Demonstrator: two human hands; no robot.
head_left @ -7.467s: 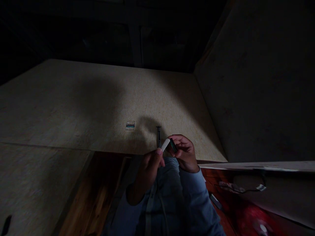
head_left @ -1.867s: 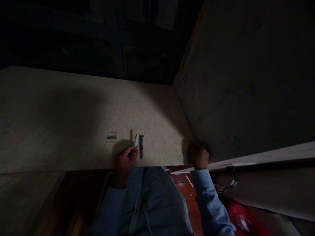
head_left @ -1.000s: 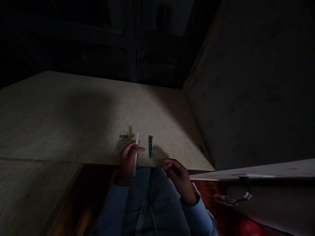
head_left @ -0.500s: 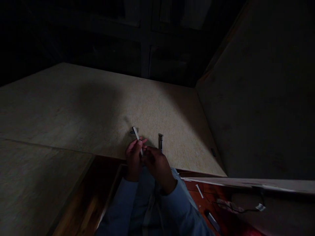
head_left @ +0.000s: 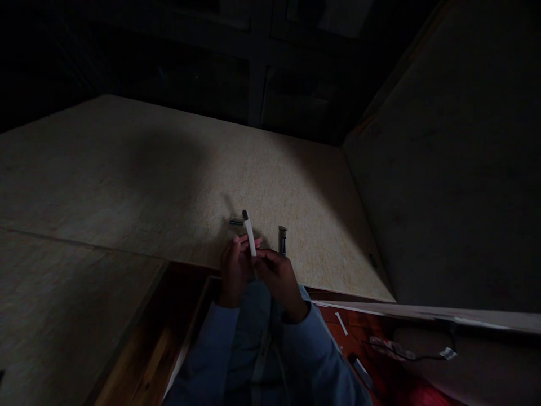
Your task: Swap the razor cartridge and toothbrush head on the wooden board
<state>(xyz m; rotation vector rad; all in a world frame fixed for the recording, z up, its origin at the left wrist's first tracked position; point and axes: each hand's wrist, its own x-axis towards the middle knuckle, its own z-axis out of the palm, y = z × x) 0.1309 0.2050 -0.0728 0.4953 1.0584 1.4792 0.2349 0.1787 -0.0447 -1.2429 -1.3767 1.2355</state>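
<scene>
A slim white stick-like piece (head_left: 250, 235) with a dark far end points up and away from me; its exact kind is unclear in the dim light. My right hand (head_left: 279, 279) pinches its near end between thumb and fingers. Close behind it, my left hand (head_left: 235, 273) is half cupped, its thumb lifted apart from the fingers. Whether those fingers touch the white piece cannot be made out. A small dark green bar-shaped item (head_left: 236, 223) lies on the table just beyond my left hand. Right of it lies a T-shaped item like a razor (head_left: 283, 239), partly behind my right hand.
The pale mottled tabletop (head_left: 169, 186) meets an upright panel (head_left: 448, 169) on the right. A small dark item (head_left: 372, 260) lies by that panel. Below are an open wooden compartment (head_left: 156, 361) and a reddish floor with a white strip (head_left: 341, 323) and a cable (head_left: 406, 358).
My left thumb has come off the white piece, which my right hand now pinches at its near end. The piece has turned more upright, showing its dark end. The view has shifted slightly.
</scene>
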